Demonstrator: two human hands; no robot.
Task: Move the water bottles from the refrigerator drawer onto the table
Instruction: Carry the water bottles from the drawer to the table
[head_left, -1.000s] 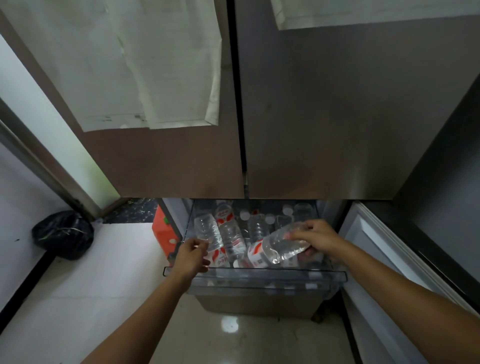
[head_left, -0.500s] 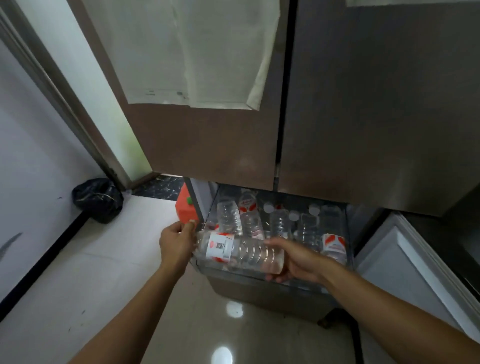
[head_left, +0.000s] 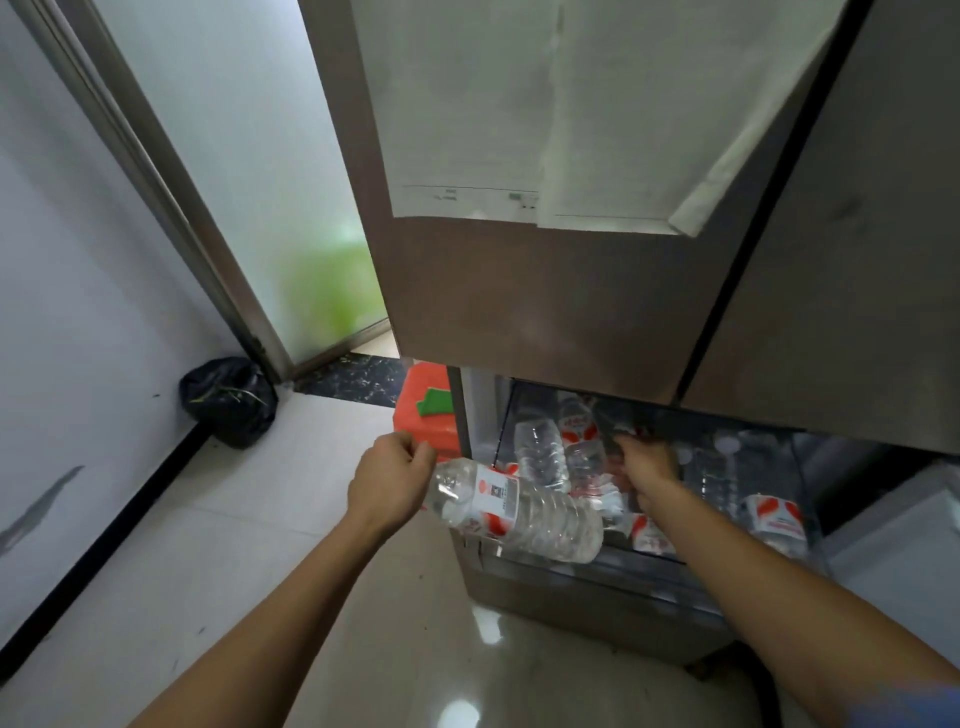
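So my left hand (head_left: 389, 480) is wrapped around the cap end of one water bottle (head_left: 524, 509), just left of centre in the lower half of the frame. The bottle lies sideways, its base sticking out to the right over the front edge of the drawer (head_left: 691, 566). My right hand (head_left: 647, 467) is down in the drawer, right of centre, fingers pointing into the other bottles (head_left: 540, 452). I honestly can't tell if it has hold of one or is only touching them.

About handling: this bottle looks full, so I'd guess most of the weight hangs out past my grip, and holding it by the neck means it wants to droop. The ribbed plastic is thin and will probably squash if squeezed mid-body (it's cold from the fridge, so maybe a bit slick too). The neck and cap are the stiff part, which is why I like grabbing there. For a steadier carry I'd go for the label band around the middle.

The rest of the bottles are piled every which way, some lying down, some cap-up. The table isn't anywhere in the shot, so I'd say there's plenty left to do.
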